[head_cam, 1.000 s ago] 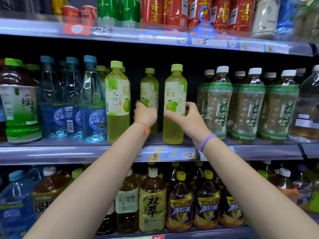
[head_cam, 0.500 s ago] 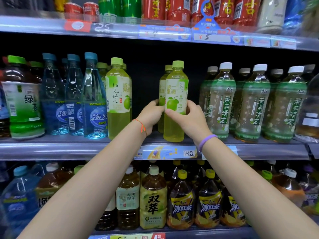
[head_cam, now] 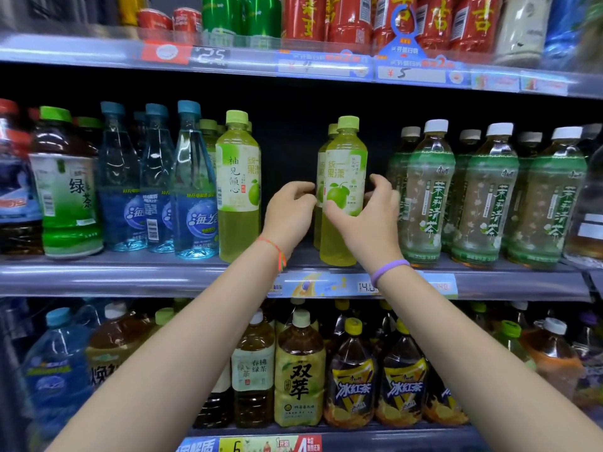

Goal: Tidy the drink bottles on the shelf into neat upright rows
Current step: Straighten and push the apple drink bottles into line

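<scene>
Head view: two bare hands flank a tall yellow-green plastic bottle with a green cap [head_cam: 342, 194] standing upright at the middle shelf's front edge [head_cam: 130, 278]. Right hand [head_cam: 368, 216] grasps its label, steadying it; left hand [head_cam: 290, 213] curls beside it, grip unclear.

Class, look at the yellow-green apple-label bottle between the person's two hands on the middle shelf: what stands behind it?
Behind the front bottle stands a second yellow-green bottle, showing only its cap and left edge. Anything deeper is hidden in the dark shelf.
</scene>
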### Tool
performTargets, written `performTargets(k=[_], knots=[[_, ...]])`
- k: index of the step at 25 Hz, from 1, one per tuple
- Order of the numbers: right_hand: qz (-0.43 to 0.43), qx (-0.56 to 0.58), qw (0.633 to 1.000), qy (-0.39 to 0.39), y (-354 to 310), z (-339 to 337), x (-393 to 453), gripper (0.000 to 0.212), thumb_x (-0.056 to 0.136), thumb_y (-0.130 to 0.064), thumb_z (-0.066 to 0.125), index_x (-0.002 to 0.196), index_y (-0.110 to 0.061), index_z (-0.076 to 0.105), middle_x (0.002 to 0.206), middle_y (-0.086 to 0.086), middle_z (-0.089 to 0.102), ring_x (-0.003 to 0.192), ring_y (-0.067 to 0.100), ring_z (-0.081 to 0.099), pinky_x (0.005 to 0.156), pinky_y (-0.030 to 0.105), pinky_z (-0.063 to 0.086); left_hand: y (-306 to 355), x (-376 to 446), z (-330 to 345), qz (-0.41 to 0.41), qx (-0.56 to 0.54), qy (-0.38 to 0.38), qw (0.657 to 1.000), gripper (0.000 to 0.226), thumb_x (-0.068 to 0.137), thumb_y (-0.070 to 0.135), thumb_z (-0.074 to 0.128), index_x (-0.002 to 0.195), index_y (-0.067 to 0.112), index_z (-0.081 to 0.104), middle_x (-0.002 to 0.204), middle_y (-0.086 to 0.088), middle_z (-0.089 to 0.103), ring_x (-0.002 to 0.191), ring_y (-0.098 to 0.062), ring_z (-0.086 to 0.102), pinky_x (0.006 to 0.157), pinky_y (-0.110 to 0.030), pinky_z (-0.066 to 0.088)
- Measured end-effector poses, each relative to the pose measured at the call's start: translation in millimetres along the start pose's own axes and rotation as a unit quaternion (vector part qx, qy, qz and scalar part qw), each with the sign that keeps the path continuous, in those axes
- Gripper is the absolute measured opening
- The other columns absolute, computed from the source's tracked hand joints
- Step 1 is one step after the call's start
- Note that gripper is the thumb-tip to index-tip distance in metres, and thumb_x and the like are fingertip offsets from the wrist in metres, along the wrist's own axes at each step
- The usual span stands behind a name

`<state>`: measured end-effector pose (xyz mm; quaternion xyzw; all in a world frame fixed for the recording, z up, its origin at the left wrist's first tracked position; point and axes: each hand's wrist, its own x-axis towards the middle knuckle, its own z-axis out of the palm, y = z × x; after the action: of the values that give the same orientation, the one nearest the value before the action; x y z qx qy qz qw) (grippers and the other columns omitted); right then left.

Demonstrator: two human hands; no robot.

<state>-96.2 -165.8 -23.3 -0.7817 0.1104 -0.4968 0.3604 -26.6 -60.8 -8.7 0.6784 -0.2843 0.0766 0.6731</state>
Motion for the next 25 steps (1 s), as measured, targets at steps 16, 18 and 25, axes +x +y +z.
performTargets(k=[16, 18, 25], knots=[[0.028, 0.034, 0.979, -0.2, -61.3, 90.8, -42.5, 0.056, 0.09, -0.026, 0.065, 0.137, -0.013, 0.038, 0.115, 0.003, 0.063, 0.092, 0.017, 0.059, 0.068, 0.025, 0.041, -9.4, -54.4, -101.1, 0.009, 0.14, 0.024, 0.99, 0.065, 0.087, 0.026, 0.053, 0.149, 0.025, 0.031, 0.138, -0.002, 0.049, 0.125, -0.02, 0.05, 0.108, -0.044, 0.041], [0.038, 0.025, 0.982, -0.185, -60.3, 87.0, -41.1, 0.059, 0.087, -0.03, 0.067, 0.137, -0.013, 0.039, 0.119, 0.003, 0.063, 0.092, 0.017, 0.058, 0.068, 0.026, 0.043, -8.3, -53.5, -102.9, -0.004, 0.1, 0.007, 0.995, 0.059, 0.092, 0.024, 0.054, 0.148, 0.026, 0.035, 0.137, 0.001, 0.05, 0.124, -0.017, 0.05, 0.106, -0.04, 0.042], [0.05, -0.035, 0.992, -0.108, -48.7, 70.2, -38.4, 0.071, 0.082, -0.043, 0.071, 0.134, -0.007, 0.039, 0.13, 0.011, 0.054, 0.112, 0.029, 0.056, 0.08, 0.033, 0.044, -14.7, -37.5, -82.9, -0.03, 0.074, -0.003, 0.997, 0.062, 0.097, 0.024, 0.049, 0.154, 0.018, 0.027, 0.158, -0.006, 0.03, 0.143, -0.02, 0.032, 0.116, -0.038, 0.03]])
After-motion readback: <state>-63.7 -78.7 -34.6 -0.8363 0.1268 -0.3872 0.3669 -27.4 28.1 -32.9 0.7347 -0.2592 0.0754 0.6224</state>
